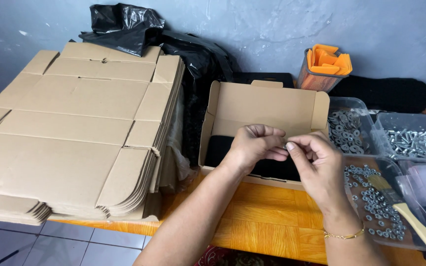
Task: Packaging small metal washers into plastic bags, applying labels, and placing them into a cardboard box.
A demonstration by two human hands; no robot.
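Observation:
My left hand and my right hand meet over an open cardboard box on the orange wooden table. Their fingertips pinch one small metal part between them, too small to make out. A black pad lies inside the box under the hands. My right wrist wears a thin gold bracelet.
A tall stack of flat cardboard blanks fills the left. Black plastic bags lie behind. At the right stand clear tubs of washers, bolts and nuts, a wooden-handled brush and a mesh cup of orange pieces.

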